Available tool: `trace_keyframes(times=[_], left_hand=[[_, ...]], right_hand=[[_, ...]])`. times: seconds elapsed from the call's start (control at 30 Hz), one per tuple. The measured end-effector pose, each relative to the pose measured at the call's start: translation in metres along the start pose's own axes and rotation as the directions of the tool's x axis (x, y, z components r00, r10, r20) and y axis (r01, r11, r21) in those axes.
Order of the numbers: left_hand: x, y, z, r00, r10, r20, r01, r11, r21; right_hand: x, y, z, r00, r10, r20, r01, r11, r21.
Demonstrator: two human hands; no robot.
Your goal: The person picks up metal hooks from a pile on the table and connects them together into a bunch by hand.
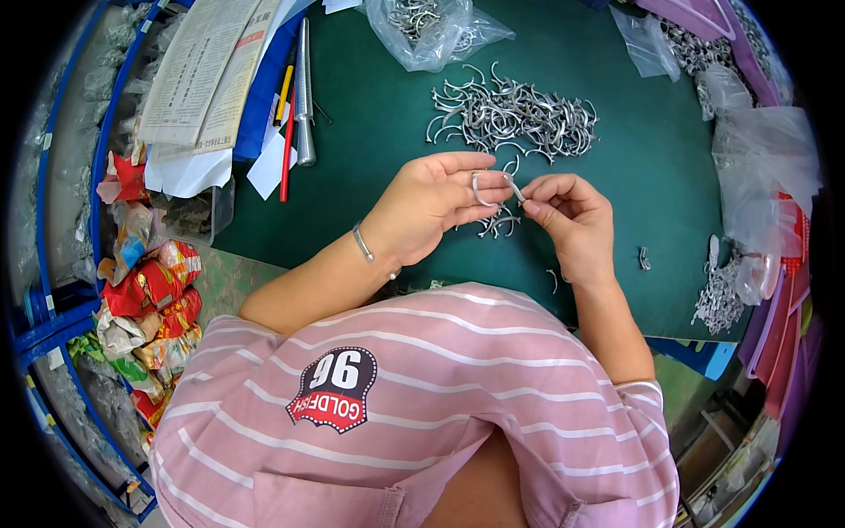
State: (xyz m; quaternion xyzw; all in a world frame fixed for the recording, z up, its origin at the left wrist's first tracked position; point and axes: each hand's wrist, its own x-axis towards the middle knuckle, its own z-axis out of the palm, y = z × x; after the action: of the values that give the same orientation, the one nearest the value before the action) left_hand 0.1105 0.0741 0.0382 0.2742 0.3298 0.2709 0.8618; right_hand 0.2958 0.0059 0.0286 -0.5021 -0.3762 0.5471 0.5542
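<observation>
Palm up, my left hand [427,198] has its fingers stretched to the right, and a thin curved metal piece [476,187] lies across them, held there. Between thumb and forefinger, my right hand [572,220] pinches another curved metal piece [514,187] close to the left fingertips. Just beyond both hands is a pile of curved metal pieces [519,119] on the green table [370,114]. A smaller cluster of these pieces [499,223] lies under the left fingers, partly hidden by them.
Tapered metal rods [304,97], a red pen [288,154] and newspapers [198,70] are at the left. A clear bag of metal parts [422,31] stands at the back. Small metal parts [722,290] and plastic bags [757,167] line the right edge. Blue shelving [53,176] rises far left.
</observation>
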Motion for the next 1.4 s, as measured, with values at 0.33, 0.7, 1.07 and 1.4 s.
trace_keyframes(times=[0.33, 0.7, 1.07, 1.4], left_hand=[[-0.006, -0.004, 0.013, 0.995, 0.086, -0.056, -0.074, 0.98, 0.184], [-0.003, -0.003, 0.003, 0.981, 0.152, -0.122, -0.131, 0.978, 0.164], [-0.004, -0.009, 0.005, 0.985, -0.164, 0.048, 0.166, 0.985, -0.053], [-0.007, -0.012, 0.015, 0.993, -0.119, 0.001, 0.119, 0.99, 0.072]], right_hand=[[-0.01, 0.006, 0.017, 0.988, -0.152, -0.01, 0.148, 0.975, -0.166], [0.006, -0.02, -0.027, 0.958, -0.286, -0.003, 0.151, 0.513, -0.845], [-0.005, -0.015, -0.003, 0.861, -0.502, 0.081, 0.369, 0.507, -0.779], [-0.02, -0.003, 0.01, 0.795, -0.572, 0.201, 0.529, 0.493, -0.691]])
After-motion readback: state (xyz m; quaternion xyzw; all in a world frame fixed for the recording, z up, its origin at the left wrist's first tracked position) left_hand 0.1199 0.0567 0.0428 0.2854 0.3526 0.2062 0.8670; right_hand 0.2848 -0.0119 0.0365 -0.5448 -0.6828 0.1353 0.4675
